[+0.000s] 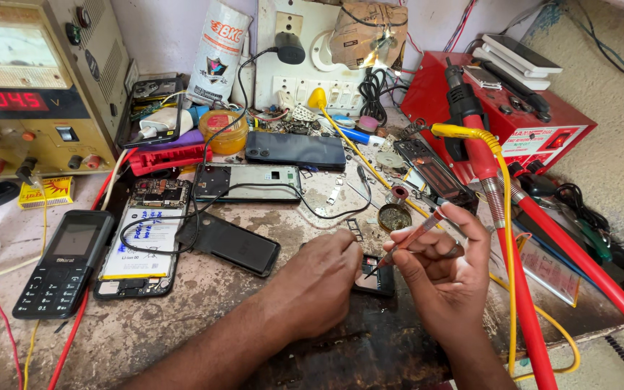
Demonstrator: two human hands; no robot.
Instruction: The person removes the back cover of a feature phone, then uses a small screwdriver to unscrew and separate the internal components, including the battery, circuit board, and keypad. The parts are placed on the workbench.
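the left hand lies knuckles up on the worn workbench, fingers curled down and pressing on the left edge of a small dark circuit board that sits near the middle of the bench, close to the near edge. whether those fingers pinch the board or only press on it cannot be told. the right hand is just right of the board, closed in a pen grip around a thin red-handled probe, whose dark tip slants down left and meets the board's upper edge beside the left fingertips.

just beyond the board stands a small round tin of flux. to the left lies a flat black back cover, then an opened phone with its white battery showing, and at the far left a black keypad phone. farther back rest a bare phone frame and a dark smartphone lying face down. a bench power supply with a red digit display fills the far left corner. on the right, a red hot-air handle stands upright before a red station box, with thick red hoses running toward the near right.
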